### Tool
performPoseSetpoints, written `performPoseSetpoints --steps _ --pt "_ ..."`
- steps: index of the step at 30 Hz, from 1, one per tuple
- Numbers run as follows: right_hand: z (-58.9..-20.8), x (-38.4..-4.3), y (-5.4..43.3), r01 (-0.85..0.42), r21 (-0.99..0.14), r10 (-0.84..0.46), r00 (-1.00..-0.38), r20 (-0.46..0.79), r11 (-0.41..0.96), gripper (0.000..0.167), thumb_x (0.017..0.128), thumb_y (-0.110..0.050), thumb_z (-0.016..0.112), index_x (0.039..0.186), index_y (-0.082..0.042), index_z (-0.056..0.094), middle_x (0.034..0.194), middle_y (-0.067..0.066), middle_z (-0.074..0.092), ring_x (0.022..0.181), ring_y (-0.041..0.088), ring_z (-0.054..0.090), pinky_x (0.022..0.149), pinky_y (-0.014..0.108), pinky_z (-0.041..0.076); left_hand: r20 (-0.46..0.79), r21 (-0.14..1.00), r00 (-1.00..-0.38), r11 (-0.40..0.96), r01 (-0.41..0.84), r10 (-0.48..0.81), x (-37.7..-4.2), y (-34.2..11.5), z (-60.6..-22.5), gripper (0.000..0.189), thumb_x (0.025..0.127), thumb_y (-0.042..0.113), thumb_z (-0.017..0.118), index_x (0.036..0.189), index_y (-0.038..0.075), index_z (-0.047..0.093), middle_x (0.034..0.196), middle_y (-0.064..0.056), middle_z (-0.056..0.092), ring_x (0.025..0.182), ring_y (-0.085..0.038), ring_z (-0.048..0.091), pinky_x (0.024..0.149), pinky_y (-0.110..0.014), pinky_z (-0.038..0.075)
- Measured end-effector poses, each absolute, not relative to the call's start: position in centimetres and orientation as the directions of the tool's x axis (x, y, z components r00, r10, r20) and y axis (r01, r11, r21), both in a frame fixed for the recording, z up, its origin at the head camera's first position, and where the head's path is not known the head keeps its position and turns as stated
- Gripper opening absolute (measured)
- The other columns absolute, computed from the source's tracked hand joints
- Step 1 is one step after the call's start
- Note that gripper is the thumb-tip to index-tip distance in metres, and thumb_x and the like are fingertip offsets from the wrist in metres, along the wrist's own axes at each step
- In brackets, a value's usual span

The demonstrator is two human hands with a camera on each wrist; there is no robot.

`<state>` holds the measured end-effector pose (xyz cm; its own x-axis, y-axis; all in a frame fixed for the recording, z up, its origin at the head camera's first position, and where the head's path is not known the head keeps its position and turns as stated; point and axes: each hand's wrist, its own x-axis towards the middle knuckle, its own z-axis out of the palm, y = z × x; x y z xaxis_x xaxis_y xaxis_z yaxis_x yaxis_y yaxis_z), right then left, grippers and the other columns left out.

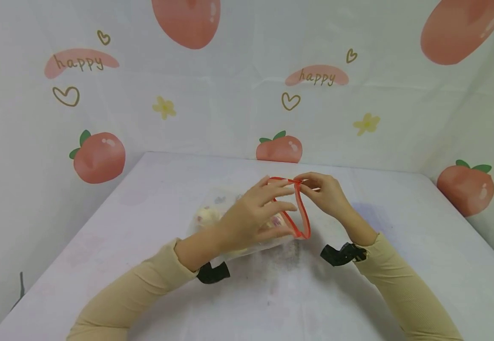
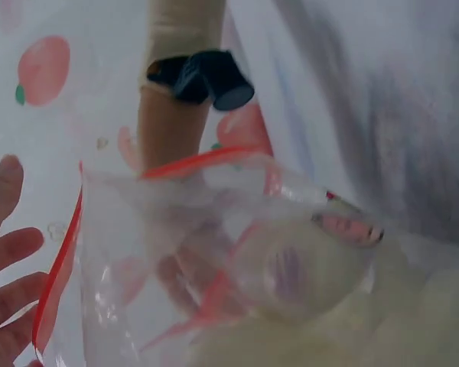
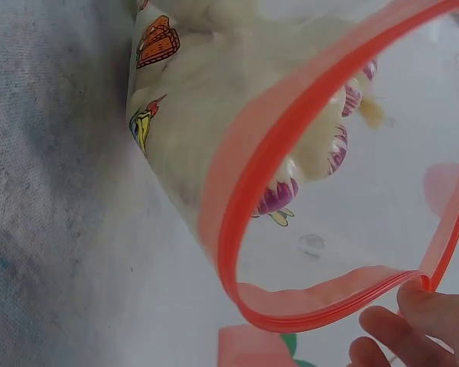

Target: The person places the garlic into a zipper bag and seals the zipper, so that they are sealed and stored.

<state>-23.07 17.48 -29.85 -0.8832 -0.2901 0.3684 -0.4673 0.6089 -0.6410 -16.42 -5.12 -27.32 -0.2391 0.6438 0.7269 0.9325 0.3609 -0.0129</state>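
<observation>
A clear zip bag [image 1: 303, 213] with a red zip rim lies on its side, its mouth gaping to the right. My right hand [image 1: 322, 190] pinches the far corner of that rim between thumb and fingers. My left hand [image 1: 251, 213] is beside the mouth, fingers spread and fairly straight; whether it touches the plastic I cannot tell. Inside are several pale rounded things [image 3: 310, 145] with purple-streaked ends, their kind unclear. Small colourful pictures are printed on the bag. In the left wrist view, the left fingers [image 2: 19, 294] show at the edge, near the red strip.
The bag rests on a white tabletop [image 1: 145, 303] with faint stains. Behind it hangs a white cloth [image 1: 221, 94] printed with peaches, hearts and flowers. Black wrist-camera mounts [image 1: 339, 254] stick out below both sleeves.
</observation>
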Motion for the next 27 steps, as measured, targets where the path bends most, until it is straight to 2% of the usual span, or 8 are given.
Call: performPoseSetpoints --steps 3,8,12,17,19,22,25,27 --pt "-29.9 -23.1 17.6 -0.460 -0.641 -0.287 -0.887 0.361 0.615 0.020 0.089 -0.006 0.061 0.108 -0.004 0.066 0.099 0.020 0.070 0.089 0.034 0.069 0.072 0.041 0.053 0.675 -0.150 -0.200 0.398 0.905 0.710 -15.8 -4.5 -28.0 0.046 0.074 0.050 0.074 0.105 0.016 0.068 0.121 -0.006 0.063 0.124 -0.023 0.053 0.111 -0.049 0.030" --pt "-30.1 -23.2 17.8 -0.453 -0.634 -0.277 -0.890 0.362 0.627 0.020 0.088 -0.005 0.062 0.107 -0.003 0.066 0.097 0.020 0.071 0.088 0.034 0.069 0.069 0.033 0.052 0.544 -0.274 -0.242 0.442 0.854 0.804 -15.1 -4.0 -29.4 0.052 0.070 0.060 0.071 0.107 0.024 0.065 0.131 -0.003 0.057 0.132 -0.021 0.045 0.113 -0.048 0.025" --pt "-30.3 -23.3 18.3 -0.448 -0.618 -0.269 -0.891 0.365 0.646 0.020 0.088 -0.006 0.062 0.108 -0.003 0.066 0.099 0.020 0.070 0.089 0.035 0.069 0.070 0.039 0.053 0.495 -0.254 -0.260 0.425 0.869 0.829 -14.9 -3.9 -29.8 0.039 0.074 0.041 0.077 0.105 0.023 0.062 0.133 -0.005 0.055 0.133 -0.022 0.044 0.114 -0.044 0.026" --pt "-30.8 -23.5 19.3 -0.417 -0.616 -0.234 -0.904 0.359 0.669 0.021 0.089 -0.008 0.062 0.109 -0.005 0.066 0.100 0.020 0.070 0.090 0.035 0.068 0.072 0.042 0.053 0.527 -0.192 -0.268 0.420 0.887 0.807 -15.2 -4.3 -30.1 0.026 0.078 0.017 0.072 0.102 0.019 0.064 0.134 -0.010 0.054 0.132 -0.026 0.046 0.109 -0.038 0.035" --pt "-30.9 -23.4 19.7 -0.407 -0.621 -0.221 -0.908 0.356 0.670 0.020 0.089 -0.008 0.062 0.109 -0.005 0.066 0.099 0.020 0.070 0.090 0.034 0.068 0.071 0.039 0.052 0.552 -0.162 -0.274 0.424 0.891 0.788 -15.4 -4.7 -30.3 0.026 0.078 0.015 0.071 0.104 0.019 0.065 0.136 -0.011 0.053 0.132 -0.027 0.046 0.104 -0.034 0.042" --pt "-31.0 -23.4 20.2 -0.401 -0.619 -0.215 -0.910 0.355 0.675 0.020 0.089 -0.008 0.062 0.108 -0.005 0.066 0.099 0.020 0.070 0.089 0.034 0.068 0.070 0.034 0.051 0.592 -0.122 -0.281 0.429 0.895 0.755 -15.8 -5.3 -30.7 0.032 0.077 0.013 0.073 0.108 0.020 0.067 0.138 -0.014 0.050 0.132 -0.027 0.046 0.082 -0.023 0.052" --pt "-31.0 -23.4 20.7 -0.393 -0.608 -0.202 -0.911 0.360 0.690 0.020 0.088 -0.009 0.063 0.108 -0.004 0.066 0.098 0.020 0.070 0.088 0.034 0.069 0.067 0.030 0.050 0.630 -0.092 -0.280 0.427 0.899 0.725 -16.2 -5.8 -31.0 0.038 0.076 0.009 0.074 0.111 0.022 0.067 0.138 -0.016 0.049 0.130 -0.030 0.047 0.065 -0.017 0.049" --pt "-31.1 -23.3 21.0 -0.384 -0.604 -0.189 -0.913 0.362 0.698 0.021 0.088 -0.009 0.063 0.108 -0.004 0.066 0.096 0.020 0.071 0.087 0.034 0.069 0.066 0.027 0.049 0.642 -0.079 -0.282 0.427 0.901 0.713 -16.4 -6.1 -31.1 0.040 0.076 0.008 0.075 0.112 0.023 0.067 0.138 -0.017 0.050 0.125 -0.029 0.053 0.065 -0.017 0.050"
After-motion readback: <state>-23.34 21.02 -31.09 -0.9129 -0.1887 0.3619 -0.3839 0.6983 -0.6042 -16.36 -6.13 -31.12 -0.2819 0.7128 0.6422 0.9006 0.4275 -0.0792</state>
